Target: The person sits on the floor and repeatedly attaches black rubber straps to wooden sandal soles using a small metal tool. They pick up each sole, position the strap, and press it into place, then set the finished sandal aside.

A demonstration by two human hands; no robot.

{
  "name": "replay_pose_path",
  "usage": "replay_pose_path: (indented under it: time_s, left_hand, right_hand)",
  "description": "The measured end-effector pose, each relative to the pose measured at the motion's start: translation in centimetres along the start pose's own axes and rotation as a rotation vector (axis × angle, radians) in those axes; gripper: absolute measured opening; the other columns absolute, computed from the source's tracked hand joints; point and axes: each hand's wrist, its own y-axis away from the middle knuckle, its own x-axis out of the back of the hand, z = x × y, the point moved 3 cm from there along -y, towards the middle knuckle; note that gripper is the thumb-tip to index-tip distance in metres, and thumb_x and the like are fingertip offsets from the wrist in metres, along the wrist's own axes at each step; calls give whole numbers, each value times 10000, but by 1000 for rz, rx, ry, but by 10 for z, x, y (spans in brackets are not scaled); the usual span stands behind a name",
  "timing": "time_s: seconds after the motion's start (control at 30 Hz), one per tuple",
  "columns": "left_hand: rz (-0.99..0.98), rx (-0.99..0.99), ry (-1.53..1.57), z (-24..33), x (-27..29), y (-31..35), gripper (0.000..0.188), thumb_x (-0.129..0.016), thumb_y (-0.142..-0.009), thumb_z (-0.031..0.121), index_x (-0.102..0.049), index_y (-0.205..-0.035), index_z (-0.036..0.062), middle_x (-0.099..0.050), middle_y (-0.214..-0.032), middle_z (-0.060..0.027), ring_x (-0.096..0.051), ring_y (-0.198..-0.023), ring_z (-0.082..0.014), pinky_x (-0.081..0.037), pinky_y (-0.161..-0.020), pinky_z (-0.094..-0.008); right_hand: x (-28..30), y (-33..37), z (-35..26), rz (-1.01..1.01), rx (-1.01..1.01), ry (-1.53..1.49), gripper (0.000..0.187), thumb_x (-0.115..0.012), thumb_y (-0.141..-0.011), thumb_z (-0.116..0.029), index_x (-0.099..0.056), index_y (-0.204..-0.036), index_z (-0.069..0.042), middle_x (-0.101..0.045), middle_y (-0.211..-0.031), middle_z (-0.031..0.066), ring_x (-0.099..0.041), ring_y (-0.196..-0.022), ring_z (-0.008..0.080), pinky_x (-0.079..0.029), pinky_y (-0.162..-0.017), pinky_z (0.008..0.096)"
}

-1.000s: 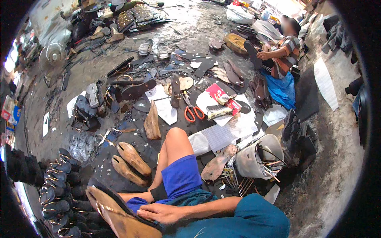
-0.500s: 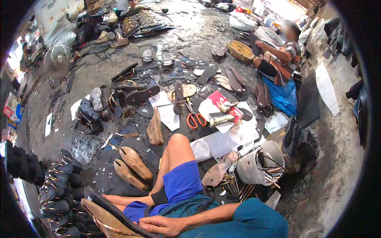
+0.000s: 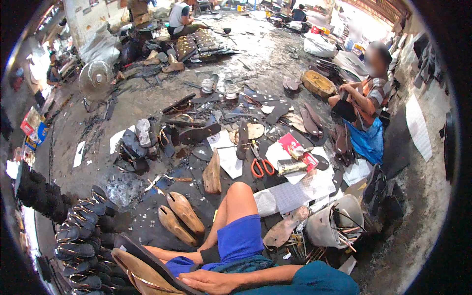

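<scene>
At the lower edge, my right hand grips the heel end of a sandal. The sandal has a dark sole and a thin gold strap and is fitted on a wooden shoe last. It lies tilted across my lap, beside my bent legs in blue shorts. My fingertips are partly hidden behind the sole's edge. My left hand is out of view. Just beyond my legs lie a pair of wooden lasts, and another wooden last stands farther off.
Rows of gold-strapped sandals stand at my left. Orange-handled scissors, papers and loose soles cover the floor ahead. A white bucket of sticks is at my right. A co-worker sits beyond; a fan stands far left.
The view has tilted up, so the scene sits lower and farther right. My grip on the sandal looks the same. The co-worker's hands have shifted, and the dark sole they held up is lower.
</scene>
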Motion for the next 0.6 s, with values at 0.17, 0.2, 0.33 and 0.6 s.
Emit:
replay_pose_path:
  time_s: [0.17,0.2,0.33,0.6]
  left_hand:
    - [37,-19,2,4,3,4,1117,-824,-695,535,-229,-1507,51,-469,-1363,-142,-501,-1241,-286,-411,-1069,-416]
    - [26,-3,10,-1,3,1,1123,-828,-691,533,-226,-1508,51,-468,-1365,-142,-499,-1243,-287,-411,-1071,-416]
    - [34,-11,7,-1,3,4,1149,-842,-678,524,-213,-1514,50,-461,-1372,-145,-494,-1251,-289,-408,-1076,-417]
    - [32,-19,14,-2,5,6,1201,-871,-652,508,-187,-1525,47,-448,-1387,-149,-484,-1268,-292,-403,-1085,-417]
  right_hand:
    - [-24,1,-19,412,139,-67,338,-418,-1104,-282,-601,-1045,-4,-525,-848,-28,-470,-823,93,-410,-719,284]
    - [-21,4,-10,346,114,-40,319,-426,-1101,-268,-600,-1041,-7,-516,-842,-27,-464,-819,91,-406,-716,286]
    - [-17,14,-24,231,95,-32,261,-459,-1083,-206,-589,-947,-26,-459,-767,-39,-416,-732,80,-364,-636,286]
    - [-24,39,2,191,-38,-32,302,-471,-1077,-229,-563,-852,-50,-415,-708,-64,-367,-671,64,-327,-575,277]
